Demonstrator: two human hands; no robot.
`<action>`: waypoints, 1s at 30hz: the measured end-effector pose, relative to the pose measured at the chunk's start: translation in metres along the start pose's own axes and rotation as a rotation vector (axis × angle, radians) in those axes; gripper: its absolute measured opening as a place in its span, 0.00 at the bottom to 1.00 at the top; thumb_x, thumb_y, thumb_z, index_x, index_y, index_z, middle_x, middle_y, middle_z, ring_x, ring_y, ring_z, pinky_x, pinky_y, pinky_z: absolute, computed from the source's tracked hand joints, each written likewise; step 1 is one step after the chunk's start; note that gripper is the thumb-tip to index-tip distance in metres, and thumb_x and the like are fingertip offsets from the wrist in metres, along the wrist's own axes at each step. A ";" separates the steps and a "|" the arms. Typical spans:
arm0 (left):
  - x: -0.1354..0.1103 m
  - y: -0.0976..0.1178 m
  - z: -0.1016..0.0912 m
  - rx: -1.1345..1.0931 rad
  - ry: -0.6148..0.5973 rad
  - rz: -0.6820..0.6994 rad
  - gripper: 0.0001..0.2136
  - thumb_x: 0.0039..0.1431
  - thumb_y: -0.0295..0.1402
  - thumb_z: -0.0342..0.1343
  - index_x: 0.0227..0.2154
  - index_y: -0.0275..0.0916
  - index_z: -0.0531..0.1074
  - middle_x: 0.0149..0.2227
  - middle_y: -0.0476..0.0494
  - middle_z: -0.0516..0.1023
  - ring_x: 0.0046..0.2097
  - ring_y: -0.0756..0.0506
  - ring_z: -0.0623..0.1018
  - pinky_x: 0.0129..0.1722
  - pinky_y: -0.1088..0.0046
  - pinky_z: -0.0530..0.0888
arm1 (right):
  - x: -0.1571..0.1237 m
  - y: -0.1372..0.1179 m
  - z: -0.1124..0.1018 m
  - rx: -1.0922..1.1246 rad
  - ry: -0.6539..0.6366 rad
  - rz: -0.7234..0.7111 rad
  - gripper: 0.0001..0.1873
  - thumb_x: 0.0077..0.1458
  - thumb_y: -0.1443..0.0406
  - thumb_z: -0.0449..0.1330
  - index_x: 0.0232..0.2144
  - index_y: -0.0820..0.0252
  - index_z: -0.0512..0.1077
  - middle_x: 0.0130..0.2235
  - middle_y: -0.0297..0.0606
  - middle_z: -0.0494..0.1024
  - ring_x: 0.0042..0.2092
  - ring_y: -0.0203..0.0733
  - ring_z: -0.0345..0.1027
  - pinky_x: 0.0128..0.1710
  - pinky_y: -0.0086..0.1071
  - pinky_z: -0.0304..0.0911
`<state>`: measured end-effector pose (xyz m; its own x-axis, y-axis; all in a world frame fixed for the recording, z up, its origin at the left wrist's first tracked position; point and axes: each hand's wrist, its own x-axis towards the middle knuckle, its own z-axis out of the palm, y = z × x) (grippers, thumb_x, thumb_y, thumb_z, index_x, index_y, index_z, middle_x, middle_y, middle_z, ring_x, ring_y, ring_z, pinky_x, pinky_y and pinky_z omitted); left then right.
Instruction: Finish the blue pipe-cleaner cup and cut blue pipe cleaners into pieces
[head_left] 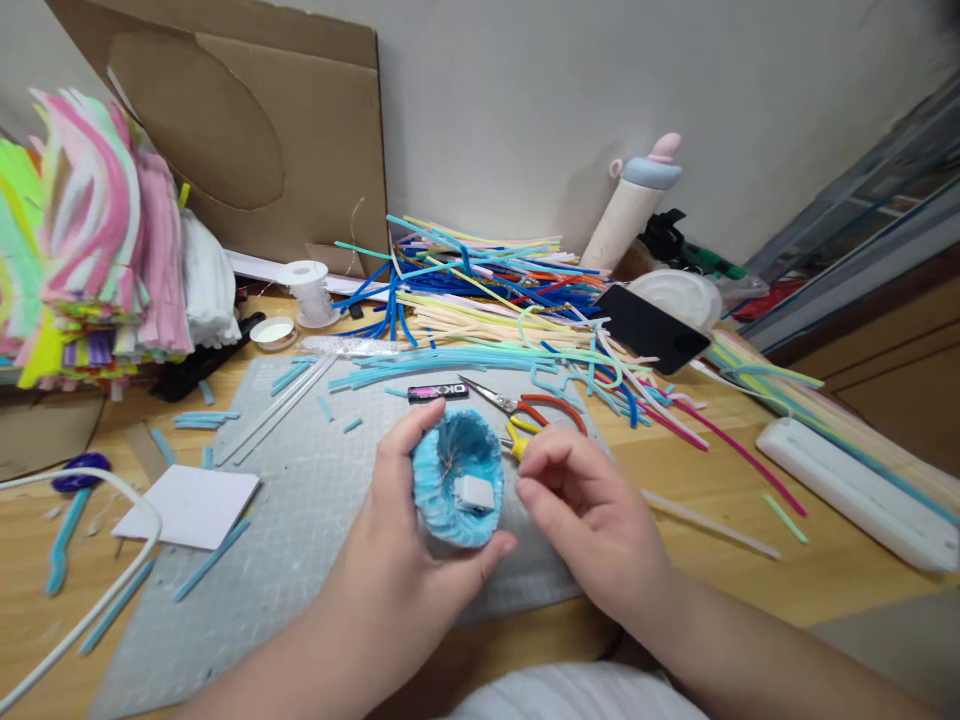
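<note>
Left hand (397, 530) grips blue chenille bowl (454, 475). It looks mostly woven, white block (475, 492) seated inside, stray wire left. Right hand (585, 500) at 3 o'clock, pinched shut, contents unclear.

blue pipe-cleaner cup (455, 470) | fuzzy, oval, coiled walls, hollow side facing up | small white block (475, 493) inside, lower right | gripped in left hand (397, 560) above grey cutting mat (300, 520)

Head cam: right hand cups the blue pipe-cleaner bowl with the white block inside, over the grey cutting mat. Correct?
Wrong hand. The left hand cups the blue pipe-cleaner bowl; the right hand is beside it with its fingers curled. The rest stands: the white block sits inside the bowl, and the grey cutting mat lies beneath. The head view shows it.
</note>
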<state>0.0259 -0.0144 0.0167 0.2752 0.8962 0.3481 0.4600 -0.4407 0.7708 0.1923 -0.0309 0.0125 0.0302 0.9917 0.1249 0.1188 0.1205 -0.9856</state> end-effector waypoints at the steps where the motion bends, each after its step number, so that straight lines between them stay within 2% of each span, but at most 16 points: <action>1: 0.000 -0.001 0.001 -0.002 -0.010 0.019 0.37 0.47 0.33 0.63 0.58 0.45 0.48 0.56 0.39 0.61 0.56 0.41 0.67 0.51 0.64 0.72 | 0.000 -0.001 -0.002 -0.145 -0.026 -0.087 0.04 0.53 0.64 0.59 0.32 0.56 0.67 0.30 0.32 0.64 0.29 0.33 0.59 0.25 0.26 0.56; 4: 0.000 -0.004 0.004 -0.006 -0.051 0.054 0.35 0.49 0.30 0.61 0.58 0.46 0.48 0.55 0.39 0.63 0.54 0.43 0.69 0.49 0.66 0.72 | 0.002 -0.004 -0.006 -0.393 -0.160 -0.157 0.08 0.51 0.65 0.60 0.36 0.56 0.70 0.32 0.34 0.65 0.30 0.34 0.58 0.27 0.28 0.55; 8: 0.000 -0.007 0.005 -0.009 -0.105 0.070 0.35 0.48 0.27 0.61 0.57 0.48 0.50 0.54 0.40 0.64 0.52 0.42 0.72 0.46 0.67 0.74 | 0.006 -0.005 -0.010 -0.479 -0.231 -0.106 0.05 0.50 0.64 0.62 0.32 0.57 0.71 0.28 0.32 0.65 0.27 0.33 0.57 0.25 0.28 0.52; 13: 0.001 -0.008 0.007 0.011 -0.133 0.085 0.36 0.47 0.26 0.62 0.57 0.48 0.50 0.53 0.41 0.65 0.51 0.42 0.73 0.43 0.69 0.75 | 0.007 -0.004 -0.012 -0.455 -0.261 0.056 0.06 0.49 0.61 0.62 0.30 0.56 0.72 0.17 0.25 0.61 0.20 0.29 0.53 0.20 0.25 0.47; 21: 0.002 -0.006 0.009 0.082 -0.105 0.098 0.34 0.48 0.29 0.61 0.56 0.45 0.51 0.53 0.40 0.66 0.53 0.41 0.71 0.45 0.66 0.74 | 0.001 0.001 -0.006 -0.388 -0.187 0.087 0.07 0.49 0.60 0.61 0.28 0.57 0.69 0.18 0.24 0.61 0.20 0.28 0.53 0.20 0.24 0.49; 30: 0.002 -0.007 0.008 0.066 -0.104 0.073 0.33 0.48 0.30 0.62 0.56 0.46 0.52 0.51 0.41 0.68 0.50 0.40 0.73 0.45 0.63 0.74 | 0.003 0.005 -0.006 -0.322 -0.242 0.134 0.08 0.52 0.58 0.60 0.30 0.57 0.70 0.20 0.27 0.66 0.22 0.31 0.57 0.21 0.26 0.50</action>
<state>0.0297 -0.0100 0.0080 0.3941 0.8531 0.3418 0.4891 -0.5096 0.7079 0.1987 -0.0278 0.0086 -0.1626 0.9842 -0.0701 0.4345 0.0076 -0.9006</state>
